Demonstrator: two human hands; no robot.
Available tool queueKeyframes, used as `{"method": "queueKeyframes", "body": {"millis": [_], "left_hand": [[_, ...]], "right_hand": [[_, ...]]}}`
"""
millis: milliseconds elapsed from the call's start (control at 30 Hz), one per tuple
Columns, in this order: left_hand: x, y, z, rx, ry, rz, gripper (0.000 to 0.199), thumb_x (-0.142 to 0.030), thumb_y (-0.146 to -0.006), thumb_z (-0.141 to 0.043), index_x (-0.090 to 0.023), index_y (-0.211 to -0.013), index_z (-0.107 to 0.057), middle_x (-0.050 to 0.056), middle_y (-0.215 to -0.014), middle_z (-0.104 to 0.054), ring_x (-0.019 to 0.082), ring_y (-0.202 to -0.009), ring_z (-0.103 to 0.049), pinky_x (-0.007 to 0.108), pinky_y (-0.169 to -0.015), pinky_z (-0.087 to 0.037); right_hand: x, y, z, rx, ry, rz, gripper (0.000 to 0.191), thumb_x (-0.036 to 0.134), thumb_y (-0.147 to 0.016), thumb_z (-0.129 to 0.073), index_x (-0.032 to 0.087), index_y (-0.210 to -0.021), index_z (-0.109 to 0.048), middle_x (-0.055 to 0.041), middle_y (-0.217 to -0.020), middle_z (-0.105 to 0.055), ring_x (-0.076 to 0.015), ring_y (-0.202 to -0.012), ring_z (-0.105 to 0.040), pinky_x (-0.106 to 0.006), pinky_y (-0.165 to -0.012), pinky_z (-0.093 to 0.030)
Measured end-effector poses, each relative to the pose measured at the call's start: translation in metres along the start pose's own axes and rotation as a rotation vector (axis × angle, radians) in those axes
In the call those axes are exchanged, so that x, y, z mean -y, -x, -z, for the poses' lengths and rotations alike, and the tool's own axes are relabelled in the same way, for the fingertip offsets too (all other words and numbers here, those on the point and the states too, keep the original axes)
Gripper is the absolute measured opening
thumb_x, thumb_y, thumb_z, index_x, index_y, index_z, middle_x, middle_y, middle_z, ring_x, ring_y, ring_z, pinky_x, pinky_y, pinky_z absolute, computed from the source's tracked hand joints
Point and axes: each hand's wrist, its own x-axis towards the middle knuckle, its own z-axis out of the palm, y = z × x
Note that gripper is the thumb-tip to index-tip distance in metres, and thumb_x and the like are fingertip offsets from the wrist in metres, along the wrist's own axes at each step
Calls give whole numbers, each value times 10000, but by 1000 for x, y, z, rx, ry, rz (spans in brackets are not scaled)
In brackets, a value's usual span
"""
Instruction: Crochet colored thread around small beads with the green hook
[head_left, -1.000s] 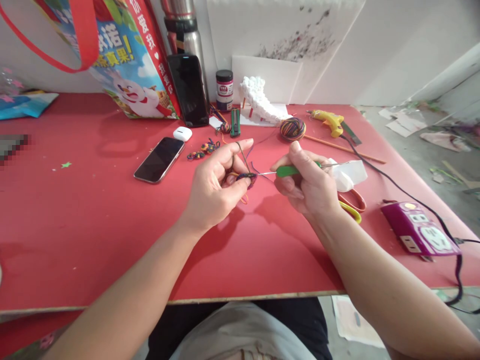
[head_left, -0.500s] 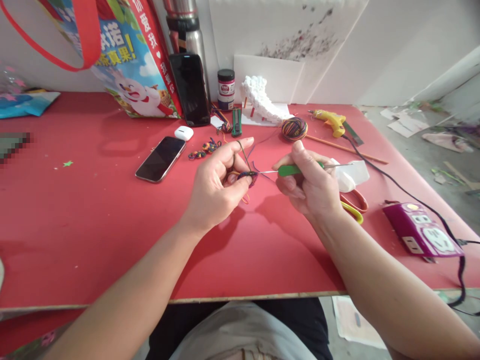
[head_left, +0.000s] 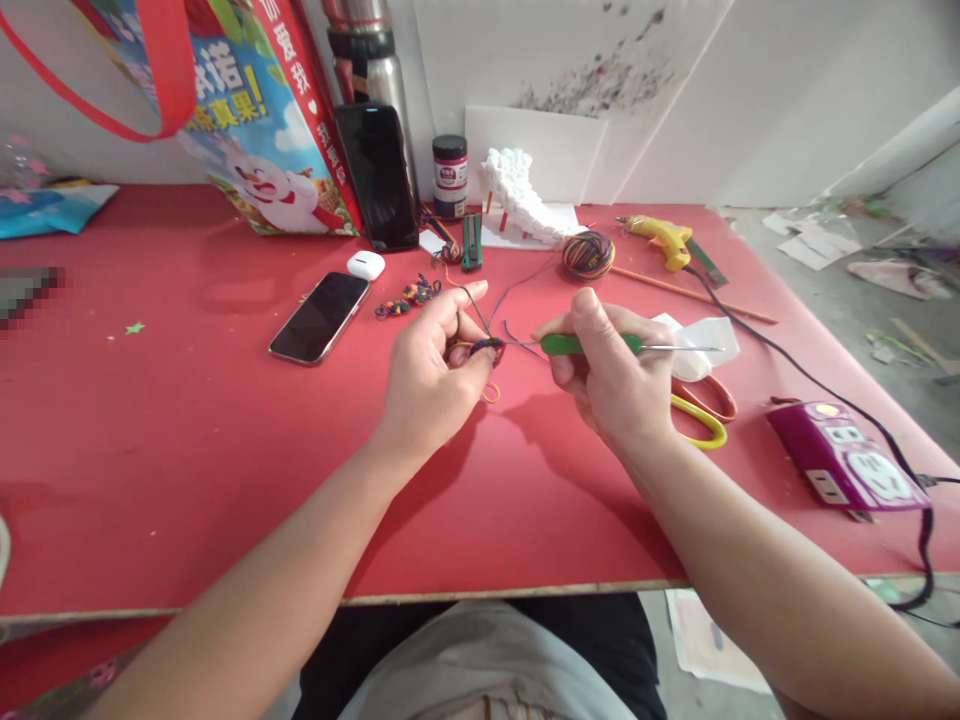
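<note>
Pinched between the thumb and fingers of my left hand (head_left: 435,375) is a small piece of dark multicoloured crochet (head_left: 487,347). A strand of yarn (head_left: 472,303) runs up over my raised left index finger. My right hand (head_left: 615,365) grips a crochet hook by its green handle (head_left: 562,345), thumb on top. The hook's thin metal tip points left at the crochet piece; whether it sits in a loop is too small to tell. Its other metal end sticks out to the right. A multicoloured yarn ball (head_left: 589,256) lies beyond my hands, with a thin strand trailing from it.
Scissors (head_left: 701,430) with red and yellow handles lie by my right wrist. A phone (head_left: 321,318), an earbud case (head_left: 366,265) and a finished yarn strip (head_left: 409,297) are left of my hands. A yellow glue gun (head_left: 660,240), its cord and a purple power strip (head_left: 847,455) occupy the right side.
Both hands have shifted slightly left. The hook has turned a little, its right end now lower and further out. My grips stay the same.
</note>
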Motion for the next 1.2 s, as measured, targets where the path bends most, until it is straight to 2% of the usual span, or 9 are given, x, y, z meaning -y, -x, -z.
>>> {"method": "queueKeyframes", "body": {"millis": [167,333,467,567,667,833,933,1100,1200], "left_hand": [[2,-2,0,-5,42,60,509,-25,-764,-771,-163,-1251,-725,-46,-714,-645,128,-646,-573,265,-594,-572],[5,-6,0,-4,136,120,492,-24,-766,-783,-135,-1239,-701,-47,-696,-664,128,-650,-641,248,-609,-566],[3,-8,-1,-4,318,215,463,22,-757,-789,-112,-1190,-689,-42,-662,-658,137,-678,-677,210,-565,-525],[0,-10,0,-33,436,327,400,74,-778,-755,-109,-1131,-710,-40,-654,-636,109,-652,-653,166,-510,-446],[-1,-12,3,-37,521,427,332,94,-785,-738,-109,-1047,-744,-36,-692,-620,60,-576,-572,151,-487,-387],[0,-15,7,24,547,465,321,82,-756,-757,-114,-1010,-771,-14,-729,-623,61,-573,-542,171,-504,-371],[0,-14,6,9,502,403,321,56,-768,-763,-126,-1032,-771,-30,-713,-606,67,-589,-550,178,-527,-388],[4,-7,3,-17,254,38,404,3,-803,-737,-174,-1164,-769,-44,-708,-620,113,-712,-601,236,-713,-526],[5,-3,5,12,124,-77,450,-39,-811,-739,-225,-1218,-786,-31,-765,-625,134,-715,-552,271,-682,-532]], "right_hand": [[2,5,-6,-22,39,75,551,695,-939,-754,230,-644,-745,12,-498,-529,-113,-422,-437,-296,-411,-338],[0,11,-10,-25,110,156,536,629,-1006,-704,228,-653,-749,10,-521,-554,-113,-445,-467,-291,-452,-391],[-9,13,-7,25,199,276,490,551,-1083,-624,219,-759,-780,8,-582,-612,-108,-463,-487,-287,-515,-457],[-18,8,0,162,346,501,375,464,-1117,-598,211,-931,-803,-20,-704,-706,-127,-545,-582,-292,-607,-529],[-26,0,7,294,499,816,203,367,-1099,-650,213,-1143,-775,-57,-851,-767,-170,-697,-684,-305,-687,-570],[-31,-4,9,358,685,1059,334,244,-1099,-623,190,-1428,-615,-82,-939,-750,-203,-758,-697,-312,-693,-581],[-31,-1,4,293,802,1124,307,235,-1106,-602,168,-1405,-592,-72,-883,-733,-208,-710,-672,-318,-657,-555],[-28,7,-3,203,904,1151,226,173,-1085,-613,154,-1310,-607,-64,-826,-734,-203,-654,-646,-325,-638,-529],[-23,10,-3,189,839,1112,216,158,-1075,-618,172,-1290,-618,-73,-853,-750,-200,-673,-656,-310,-633,-529]]}}
